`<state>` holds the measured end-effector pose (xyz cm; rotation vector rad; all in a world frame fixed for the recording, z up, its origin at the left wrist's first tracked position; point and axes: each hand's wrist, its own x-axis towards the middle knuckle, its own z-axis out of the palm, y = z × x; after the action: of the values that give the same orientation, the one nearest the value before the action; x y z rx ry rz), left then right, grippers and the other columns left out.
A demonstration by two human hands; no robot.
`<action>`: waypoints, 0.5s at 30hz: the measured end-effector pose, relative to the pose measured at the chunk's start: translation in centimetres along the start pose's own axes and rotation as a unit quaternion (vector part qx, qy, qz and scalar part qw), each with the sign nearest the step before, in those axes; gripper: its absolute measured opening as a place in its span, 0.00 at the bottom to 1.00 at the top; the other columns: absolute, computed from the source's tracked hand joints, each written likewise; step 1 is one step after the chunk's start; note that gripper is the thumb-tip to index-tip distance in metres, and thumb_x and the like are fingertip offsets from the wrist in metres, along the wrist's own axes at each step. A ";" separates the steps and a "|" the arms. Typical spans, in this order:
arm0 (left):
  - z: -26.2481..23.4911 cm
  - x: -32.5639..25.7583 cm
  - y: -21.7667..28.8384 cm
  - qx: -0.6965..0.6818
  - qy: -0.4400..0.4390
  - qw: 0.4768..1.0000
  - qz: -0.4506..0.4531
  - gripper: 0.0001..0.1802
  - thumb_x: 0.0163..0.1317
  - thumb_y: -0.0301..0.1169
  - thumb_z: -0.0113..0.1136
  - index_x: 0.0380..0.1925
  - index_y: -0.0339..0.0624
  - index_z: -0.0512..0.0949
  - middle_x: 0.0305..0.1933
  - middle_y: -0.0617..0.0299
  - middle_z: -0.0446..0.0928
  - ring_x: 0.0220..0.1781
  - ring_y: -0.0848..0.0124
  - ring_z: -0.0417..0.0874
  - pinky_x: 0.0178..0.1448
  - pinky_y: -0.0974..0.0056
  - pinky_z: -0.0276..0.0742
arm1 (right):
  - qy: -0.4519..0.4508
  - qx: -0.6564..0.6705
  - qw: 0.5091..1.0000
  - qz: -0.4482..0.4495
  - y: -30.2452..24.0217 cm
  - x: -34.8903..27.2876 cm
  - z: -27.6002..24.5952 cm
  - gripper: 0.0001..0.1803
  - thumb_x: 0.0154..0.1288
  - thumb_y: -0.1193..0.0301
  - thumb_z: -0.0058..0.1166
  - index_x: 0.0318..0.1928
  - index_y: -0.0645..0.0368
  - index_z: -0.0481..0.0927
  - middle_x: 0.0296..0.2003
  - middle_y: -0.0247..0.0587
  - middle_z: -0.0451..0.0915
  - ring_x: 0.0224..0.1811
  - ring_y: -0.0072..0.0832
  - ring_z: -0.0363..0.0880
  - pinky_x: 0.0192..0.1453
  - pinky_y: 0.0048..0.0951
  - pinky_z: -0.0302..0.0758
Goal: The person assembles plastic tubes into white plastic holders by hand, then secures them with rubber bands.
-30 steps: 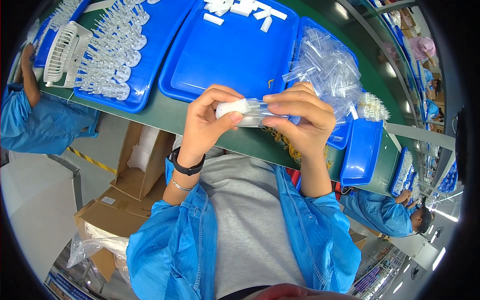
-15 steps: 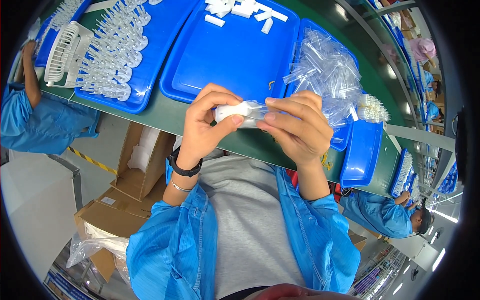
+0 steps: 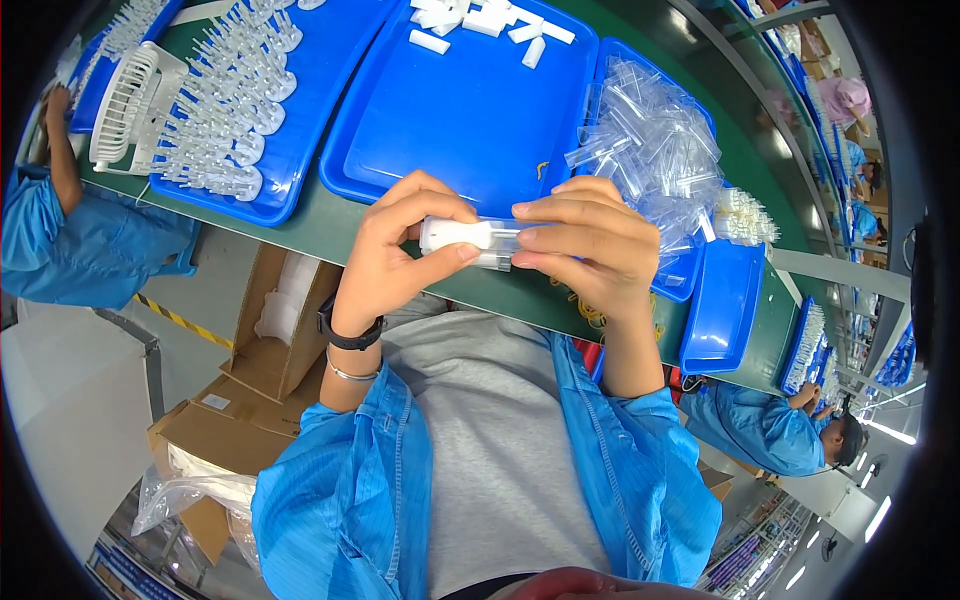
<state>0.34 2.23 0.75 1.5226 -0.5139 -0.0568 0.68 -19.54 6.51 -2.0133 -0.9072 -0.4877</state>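
Above the table's near edge, my left hand (image 3: 400, 235) pinches a white plastic piece (image 3: 455, 236) between thumb and fingers. The piece is smooth and rounded at its left end, with a narrower part toward the right. A clear plastic sleeve (image 3: 503, 262) surrounds at least part of it. My right hand (image 3: 600, 245) is closed on the right end of this sleeve, and its fingers hide that end. Both hands hold the two pieces level, in line with each other.
Beyond my hands, a blue tray (image 3: 450, 130) holds white blocks (image 3: 484, 22) at its far end. Clear sleeves (image 3: 655, 140) are heaped to its right. At left, another blue tray (image 3: 285, 165) carries white pronged parts (image 3: 225, 110). A smaller blue tray (image 3: 722, 310) lies at right; co-workers sit both sides.
Both hands have shifted slightly left. The clear sleeve, blurred and tilted before, now lies straight around the white piece, its edges sharply seen.
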 end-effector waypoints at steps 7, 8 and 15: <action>0.7 0.2 0.1 -0.055 0.051 0.997 -0.015 0.13 0.49 0.19 0.68 0.37 0.36 0.80 0.41 0.59 0.75 0.42 0.73 0.80 0.42 0.71 0.79 | -0.068 0.071 0.991 0.089 0.4 0.0 -1.1 0.13 0.46 0.72 0.68 0.36 0.56 0.87 0.38 0.37 0.85 0.48 0.33 0.81 0.52 0.36 0.71; 0.8 0.3 0.1 -0.057 0.045 0.997 -0.016 0.13 0.49 0.19 0.68 0.37 0.36 0.81 0.41 0.59 0.75 0.43 0.72 0.80 0.43 0.70 0.80 | -0.068 0.082 0.988 0.109 0.4 -0.1 -1.1 0.13 0.47 0.73 0.67 0.37 0.56 0.87 0.39 0.38 0.85 0.50 0.34 0.81 0.55 0.37 0.71; 1.4 0.3 0.1 -0.167 0.090 0.981 -0.036 0.19 0.51 0.20 0.67 0.45 0.32 0.78 0.47 0.55 0.76 0.52 0.66 0.79 0.51 0.66 0.80 | -0.053 0.050 0.988 0.133 0.7 0.2 -1.6 0.11 0.50 0.75 0.65 0.38 0.57 0.86 0.42 0.41 0.84 0.54 0.37 0.79 0.61 0.41 0.69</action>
<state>0.10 0.85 0.87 1.2035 -0.2867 -0.0566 1.33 -21.05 7.19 -2.0448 -0.6965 -0.1841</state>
